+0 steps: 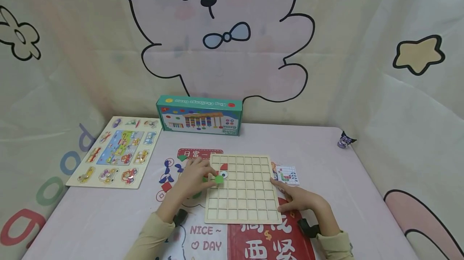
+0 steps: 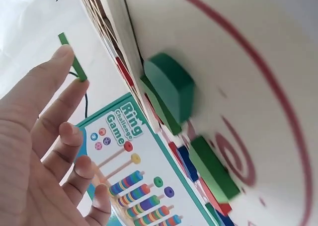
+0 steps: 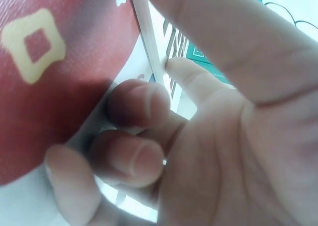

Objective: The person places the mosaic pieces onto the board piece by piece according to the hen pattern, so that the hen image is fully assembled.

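1. We held a small green square tile (image 1: 219, 179) with our left hand (image 1: 193, 176), pinched at the tips of the fingers (image 2: 59, 62).
2. The tile sat over the left side of the wooden grid board (image 1: 250, 207), just below a red piece (image 1: 224, 167) that lay in one of the squares.
3. In the left wrist view, the tile looked like a thin green strip, seen from its edge.
4. Our right hand (image 1: 301, 200) rested on the right edge of the board. Its fingers (image 3: 134, 104) were loosely curled against the edge, and we could not tell if they gripped it.
5. The board lay flat on the table (image 1: 362, 195), which had a pink cloth with red shapes and words on it.
6. More loose pieces lay on the table left of the board: a green one (image 1: 182, 157), a red one (image 1: 166, 186) and some blue ones (image 1: 167, 167).
7. A small picture card (image 1: 288, 175) lay just beside the right side of the board.
8. A teal game box (image 1: 199, 115) stood at the back of the table.
9. A puzzle board with cars (image 1: 117, 151) lay far to the left.
10. A tiny purple toy (image 1: 344, 139) sat at the far right, well apart from the rest.
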`<state>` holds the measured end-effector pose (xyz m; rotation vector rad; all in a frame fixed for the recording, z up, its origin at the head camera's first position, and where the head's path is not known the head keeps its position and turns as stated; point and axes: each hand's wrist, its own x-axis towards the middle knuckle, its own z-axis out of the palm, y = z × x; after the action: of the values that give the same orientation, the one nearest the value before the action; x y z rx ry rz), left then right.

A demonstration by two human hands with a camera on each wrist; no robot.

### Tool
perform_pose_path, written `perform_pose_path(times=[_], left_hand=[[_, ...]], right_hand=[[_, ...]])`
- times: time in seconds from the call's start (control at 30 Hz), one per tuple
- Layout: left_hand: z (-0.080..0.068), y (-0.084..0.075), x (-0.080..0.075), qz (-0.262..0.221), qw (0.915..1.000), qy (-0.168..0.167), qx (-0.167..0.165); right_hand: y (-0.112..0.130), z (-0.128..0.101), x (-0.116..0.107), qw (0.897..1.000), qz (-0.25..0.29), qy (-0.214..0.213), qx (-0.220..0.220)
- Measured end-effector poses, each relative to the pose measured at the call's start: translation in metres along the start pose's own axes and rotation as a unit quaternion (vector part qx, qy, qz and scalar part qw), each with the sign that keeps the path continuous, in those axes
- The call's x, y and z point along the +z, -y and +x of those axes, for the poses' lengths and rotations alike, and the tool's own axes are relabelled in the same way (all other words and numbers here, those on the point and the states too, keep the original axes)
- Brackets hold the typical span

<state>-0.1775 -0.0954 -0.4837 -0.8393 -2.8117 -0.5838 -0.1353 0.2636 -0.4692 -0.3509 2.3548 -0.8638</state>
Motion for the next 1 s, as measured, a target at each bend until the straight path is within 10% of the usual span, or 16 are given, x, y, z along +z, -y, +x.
perform_pose_path(times=[1.0], left_hand=[[0.010, -0.009, 0.012, 0.001, 0.9983, 0.051, -0.028]], right_hand=[[-0.003, 0.002, -0.001, 1.000, -0.017, -0.009, -0.018]])
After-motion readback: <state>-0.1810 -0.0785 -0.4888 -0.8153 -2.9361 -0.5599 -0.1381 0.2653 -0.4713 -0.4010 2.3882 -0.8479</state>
